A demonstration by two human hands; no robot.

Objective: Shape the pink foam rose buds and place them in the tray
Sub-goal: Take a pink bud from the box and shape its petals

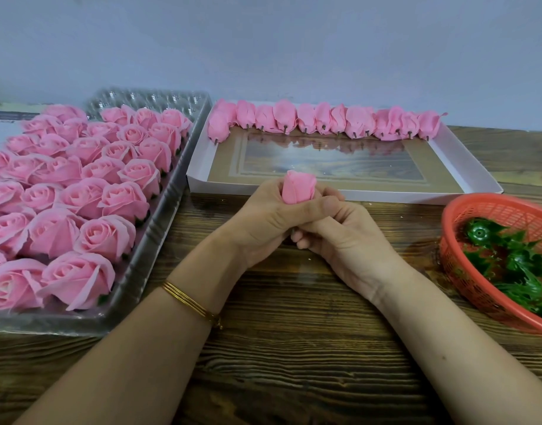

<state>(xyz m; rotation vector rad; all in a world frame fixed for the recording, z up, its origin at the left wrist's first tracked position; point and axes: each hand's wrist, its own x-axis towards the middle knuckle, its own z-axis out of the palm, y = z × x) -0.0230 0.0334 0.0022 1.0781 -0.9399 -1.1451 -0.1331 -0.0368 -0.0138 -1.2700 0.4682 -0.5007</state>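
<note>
Observer: Bud stands upright at centre, just near of the white tray and not yet in it. Left hand wraps around its lower half. Right hand curls in from the right, thumb against the petals. Both grip the bud; its stem end is hidden between them.

Checker: Note on doing the shaping well?

Observer: Judgement only. The foam looks soft, so squeeze evenly all round, keep the outer petals lapped tight and spare the tip from creases. Then lay it next to the row of finished buds along the tray's far edge, with the stub pointing near like the others.

Checker: Surface and room?

Observer: Dark wooden table, heavy grain. Clear tray full of open roses at left. Red basket with green leaves at right. Plain grey-blue wall at the far side.
</note>
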